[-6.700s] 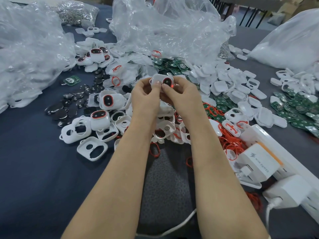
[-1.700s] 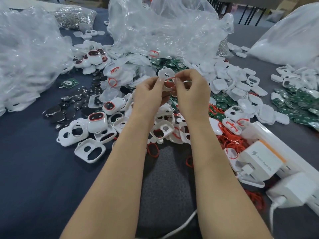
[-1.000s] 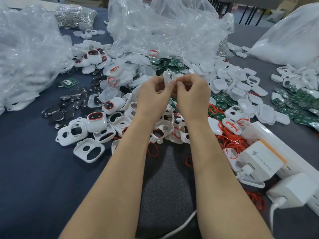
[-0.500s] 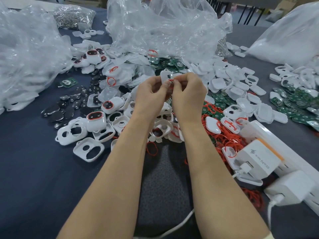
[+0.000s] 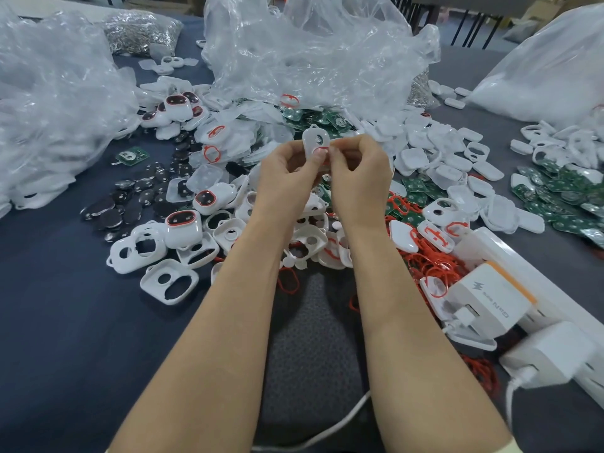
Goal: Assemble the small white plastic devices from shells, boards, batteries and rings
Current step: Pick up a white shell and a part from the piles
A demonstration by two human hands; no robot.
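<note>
Shell, white and upright, is pinched above the table: at 9 o'clock by the left hand, at 3 o'clock by the right hand. Batteries are spread at 9 o'clock, green boards at 3 o'clock.

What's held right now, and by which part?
Left hand and right hand pinch a white shell by its lower half; holed upper end free.

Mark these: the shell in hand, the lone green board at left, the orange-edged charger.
held shell (image 5: 309, 143): head view, rim left of its round hole.
lone green board (image 5: 139, 154): head view, right green part.
charger (image 5: 490, 294): head view, top face.
</note>
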